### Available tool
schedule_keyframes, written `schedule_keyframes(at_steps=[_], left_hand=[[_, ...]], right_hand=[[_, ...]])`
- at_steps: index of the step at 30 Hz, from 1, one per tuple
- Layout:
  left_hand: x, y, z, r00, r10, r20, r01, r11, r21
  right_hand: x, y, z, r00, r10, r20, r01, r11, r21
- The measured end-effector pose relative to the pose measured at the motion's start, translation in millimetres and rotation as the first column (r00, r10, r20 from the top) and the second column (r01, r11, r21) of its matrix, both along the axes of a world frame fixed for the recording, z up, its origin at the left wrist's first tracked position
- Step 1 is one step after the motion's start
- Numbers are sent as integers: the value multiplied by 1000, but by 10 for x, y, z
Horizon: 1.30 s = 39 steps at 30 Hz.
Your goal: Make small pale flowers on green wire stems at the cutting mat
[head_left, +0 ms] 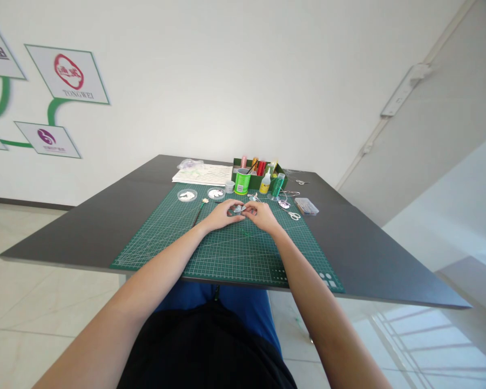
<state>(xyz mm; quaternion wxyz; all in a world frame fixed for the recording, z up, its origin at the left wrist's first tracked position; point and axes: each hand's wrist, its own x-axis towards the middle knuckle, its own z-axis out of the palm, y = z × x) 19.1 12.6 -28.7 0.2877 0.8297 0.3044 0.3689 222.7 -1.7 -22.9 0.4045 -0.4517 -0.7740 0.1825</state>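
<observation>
Over the green cutting mat (222,259) my two hands meet around a small pale grey-blue piece (238,209); its kind is too small to make out. My left hand (222,216) curves round it from the left, thumb and fingers closed on its edge. From the other side my right hand (263,216) pinches it with bent fingers, and the fingertips partly hide it. Left of my left hand, a thin dark stick with a pale flower-like tip (199,212) lies on the mat. Just beyond my right hand are small pale pieces (253,198).
Beyond the hands stand a green can (242,182), a glue bottle (265,182), a green thread spool (278,185) and a box of spools (283,181). Shallow dishes (187,195) sit at left. White-handled scissors (294,216) and a clear plastic case (306,206) lie at right.
</observation>
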Motion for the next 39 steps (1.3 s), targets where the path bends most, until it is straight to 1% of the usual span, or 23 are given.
schedule_keyframes(at_steps=[9, 21, 27, 34, 39], left_hand=[[-5, -1, 21, 1000, -5, 12, 5, 999, 38], [-6, -37, 76, 999, -17, 29, 15, 997, 70], [-6, -27, 51, 999, -41, -9, 41, 997, 65], [-4, -44, 19, 1000, -18, -25, 19, 999, 44], [1, -13, -21, 998, -6, -55, 10, 998, 65]], right_hand=[[16, -3, 15, 999, 27, 28, -27, 1000, 3], [19, 1, 8, 1000, 19, 17, -20, 1000, 15], [5, -18, 18, 999, 19, 25, -19, 1000, -14], [-18, -52, 45, 1000, 14, 25, -13, 999, -40], [-21, -44, 32, 1000, 10, 22, -9, 999, -49]])
